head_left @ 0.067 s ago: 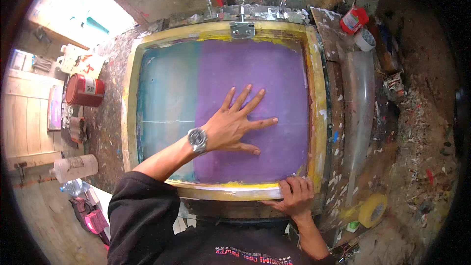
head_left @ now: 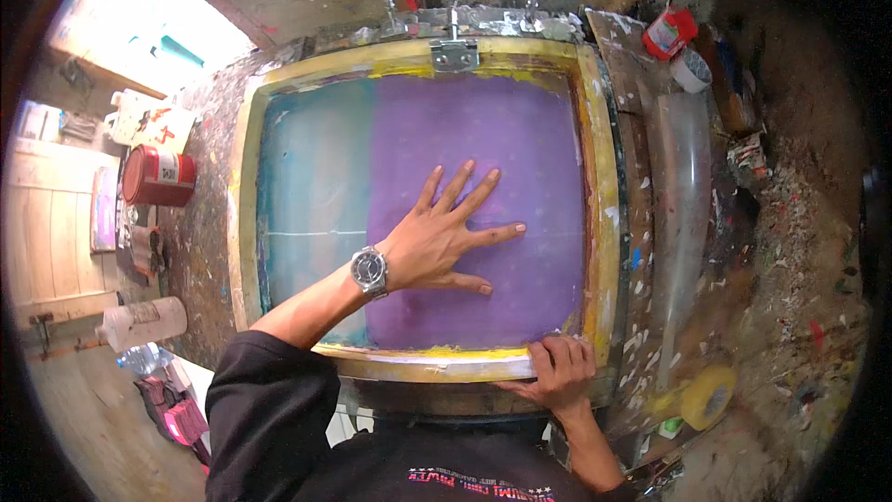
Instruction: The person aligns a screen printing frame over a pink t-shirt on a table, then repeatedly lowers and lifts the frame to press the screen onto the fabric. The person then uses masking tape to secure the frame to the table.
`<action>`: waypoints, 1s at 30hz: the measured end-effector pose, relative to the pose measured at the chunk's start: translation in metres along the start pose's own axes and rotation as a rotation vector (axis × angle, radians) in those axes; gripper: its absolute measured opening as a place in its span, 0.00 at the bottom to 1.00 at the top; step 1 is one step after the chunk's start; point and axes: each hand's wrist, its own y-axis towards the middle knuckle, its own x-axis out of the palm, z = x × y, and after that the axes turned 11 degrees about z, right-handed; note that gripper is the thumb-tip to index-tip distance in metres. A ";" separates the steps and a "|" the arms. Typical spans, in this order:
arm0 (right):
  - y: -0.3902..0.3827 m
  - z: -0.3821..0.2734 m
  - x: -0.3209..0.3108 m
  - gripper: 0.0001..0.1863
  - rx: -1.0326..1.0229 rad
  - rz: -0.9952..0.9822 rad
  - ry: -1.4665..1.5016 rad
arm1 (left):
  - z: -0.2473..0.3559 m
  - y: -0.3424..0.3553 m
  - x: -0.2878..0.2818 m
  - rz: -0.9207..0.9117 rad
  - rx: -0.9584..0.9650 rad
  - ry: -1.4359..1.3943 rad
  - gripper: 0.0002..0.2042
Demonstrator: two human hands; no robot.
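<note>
A wooden screen frame, stained with yellow paint, holds a mesh that is teal on the left and purple over the larger right part. My left hand, a wristwatch on its wrist, lies palm down on the purple area with its fingers spread. Near the frame's lower right corner, my right hand curls its fingers over the front bar, gripping it. A metal hinge clamp is fixed to the middle of the far bar.
At left are a red can, a translucent jug and a plastic bottle. At right stand a red container and white cup, above a clear tube; a yellow tape roll lies nearer.
</note>
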 end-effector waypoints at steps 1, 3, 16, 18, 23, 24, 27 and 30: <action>0.000 0.000 -0.001 0.39 -0.004 0.003 -0.001 | 0.000 0.001 0.002 0.004 0.002 -0.007 0.43; 0.001 0.001 -0.001 0.39 -0.017 0.010 0.002 | 0.000 0.003 0.000 -0.022 -0.001 -0.017 0.43; 0.002 0.002 0.007 0.40 -0.003 0.010 -0.013 | 0.020 -0.086 -0.025 -0.182 -0.330 0.048 0.65; 0.003 0.002 0.007 0.40 0.003 0.007 -0.012 | 0.019 -0.099 -0.021 -0.137 -0.368 0.022 0.67; -0.001 0.003 0.009 0.40 0.000 0.016 -0.010 | 0.022 -0.108 -0.019 -0.101 -0.366 0.024 0.69; -0.001 0.003 0.008 0.40 0.001 0.015 -0.017 | 0.021 -0.107 -0.017 -0.097 -0.357 0.026 0.67; 0.001 0.002 0.007 0.40 -0.006 0.016 -0.041 | 0.020 -0.110 -0.010 -0.082 -0.342 0.036 0.63; 0.001 -0.002 0.007 0.40 -0.003 0.027 -0.048 | 0.022 -0.116 -0.007 -0.069 -0.342 0.044 0.58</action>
